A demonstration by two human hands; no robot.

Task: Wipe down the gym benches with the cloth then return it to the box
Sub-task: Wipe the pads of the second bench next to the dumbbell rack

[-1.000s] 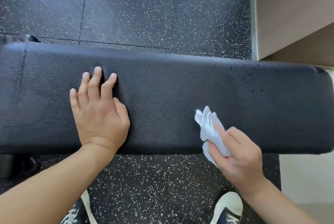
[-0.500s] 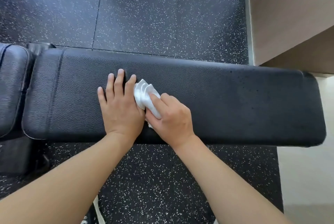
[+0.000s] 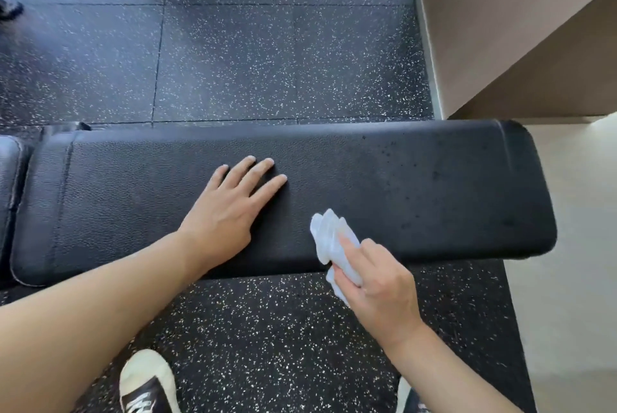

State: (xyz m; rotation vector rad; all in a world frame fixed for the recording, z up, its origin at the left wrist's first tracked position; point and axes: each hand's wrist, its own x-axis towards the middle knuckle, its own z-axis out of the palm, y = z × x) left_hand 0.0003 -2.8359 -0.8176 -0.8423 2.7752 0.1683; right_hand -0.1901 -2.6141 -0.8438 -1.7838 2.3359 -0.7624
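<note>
Bench (image 3: 417, 199): black pad, droplets speckling its right end. Left hand (image 3: 230, 209): flat, fingers spread, holding nothing. Right hand (image 3: 377, 286): pinching the cloth (image 3: 329, 235) at the near edge. We should press it flatter, sweep overlapping strokes rightward. Box: unseen.

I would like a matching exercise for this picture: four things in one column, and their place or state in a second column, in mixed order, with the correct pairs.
Things:
1. left hand
2. right hand
3. cloth
4. shoe

Place or state:
a. white, crumpled, at the bench pad's near edge
b. flat and open on the pad
c. on the speckled floor
d. closed around the cloth

Pairs: 1-b, 2-d, 3-a, 4-c
</note>
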